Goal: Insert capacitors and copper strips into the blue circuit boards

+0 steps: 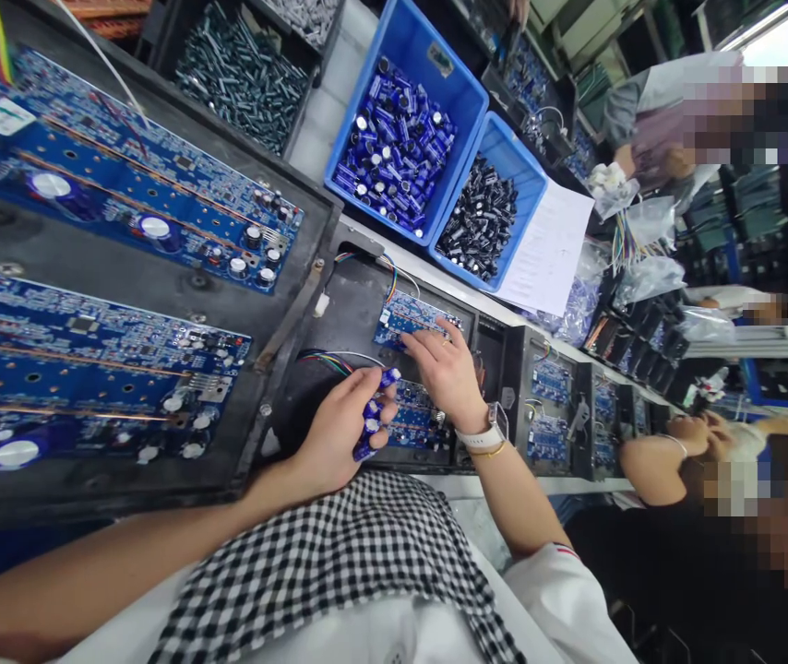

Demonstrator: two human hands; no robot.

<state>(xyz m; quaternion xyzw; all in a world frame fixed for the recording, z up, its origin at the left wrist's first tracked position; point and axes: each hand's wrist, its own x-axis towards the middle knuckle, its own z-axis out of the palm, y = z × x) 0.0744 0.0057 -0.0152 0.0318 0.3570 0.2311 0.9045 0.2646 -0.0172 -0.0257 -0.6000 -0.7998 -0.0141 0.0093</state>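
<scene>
Several blue capacitors (pixel 371 425) with silver tops are gathered in my left hand (pixel 340 432), its fingers curled around them. One of them sticks up at the thumb and fingertip. My right hand (pixel 444 367) reaches over the farther circuit board (pixel 396 316), fingertips bent down at its surface. Whatever those fingertips pinch, if anything, is hidden. A second blue circuit board (pixel 411 429) lies nearer to me, partly behind my left hand. Both boards rest in a black tray (pixel 339 318) with coloured wires along its left side.
Beyond the tray stand a blue bin (pixel 459 92) of blue capacitors and a smaller blue bin (pixel 532 171) of black ones. Paper sheets (pixel 560 244) lie beside them. Larger boards (pixel 179 217) fill a tray at left. Co-workers sit at right; more trayed boards (pixel 550 433) continue that way.
</scene>
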